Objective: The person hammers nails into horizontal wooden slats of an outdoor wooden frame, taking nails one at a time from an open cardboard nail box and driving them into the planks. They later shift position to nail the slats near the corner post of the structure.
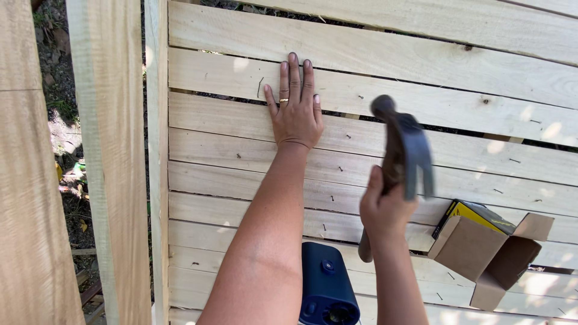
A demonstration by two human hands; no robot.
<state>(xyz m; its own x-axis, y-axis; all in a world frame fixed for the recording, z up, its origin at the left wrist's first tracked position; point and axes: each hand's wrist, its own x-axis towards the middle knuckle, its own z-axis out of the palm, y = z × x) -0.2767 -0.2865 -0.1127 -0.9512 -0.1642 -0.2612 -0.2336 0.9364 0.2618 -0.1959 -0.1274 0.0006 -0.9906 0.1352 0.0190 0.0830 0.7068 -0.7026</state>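
My left hand (295,108) lies flat, fingers together, on a pale wooden slat panel (385,60), pressing near its upper left part. A ring shows on one finger. My right hand (382,207) is shut on the wooden handle of a claw hammer (406,147), raised above the slats with its metal head blurred by motion. A small nail (260,87) stands bent in the slat just left of my left hand.
An open cardboard box (481,250) with a yellow and black inner pack lies on the slats at lower right. A dark blue device (325,286) rests at the bottom centre. Loose upright planks (114,162) stand at the left; several nails dot the slats.
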